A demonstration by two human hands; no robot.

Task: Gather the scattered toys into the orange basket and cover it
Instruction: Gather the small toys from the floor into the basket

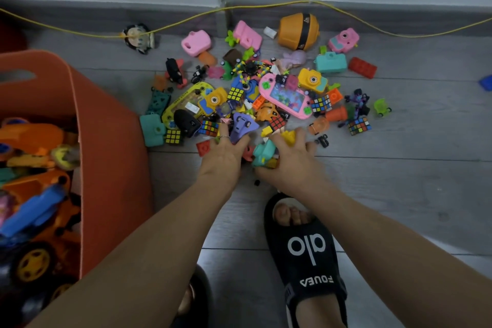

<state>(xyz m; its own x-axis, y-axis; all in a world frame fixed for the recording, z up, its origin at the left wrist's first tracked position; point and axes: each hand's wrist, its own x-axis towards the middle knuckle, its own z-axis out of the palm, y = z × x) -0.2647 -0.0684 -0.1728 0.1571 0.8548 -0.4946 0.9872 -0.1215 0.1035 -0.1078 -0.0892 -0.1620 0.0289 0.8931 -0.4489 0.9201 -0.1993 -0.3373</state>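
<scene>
A pile of small toys lies scattered on the grey floor: cubes, toy cameras, a pink handheld game, a yellow handheld game. The orange basket stands at the left with toy trucks inside. My left hand and my right hand are together at the pile's near edge, fingers curled around a clump of small toys. A teal toy and a yellow piece show between them, and a purple toy lies at my left fingertips. No cover is in view.
The wall and grey skirting run along the back, with a yellow cord draped in front. An orange round toy and a red brick lie at the far edge. My foot in a black sandal stands just behind my hands.
</scene>
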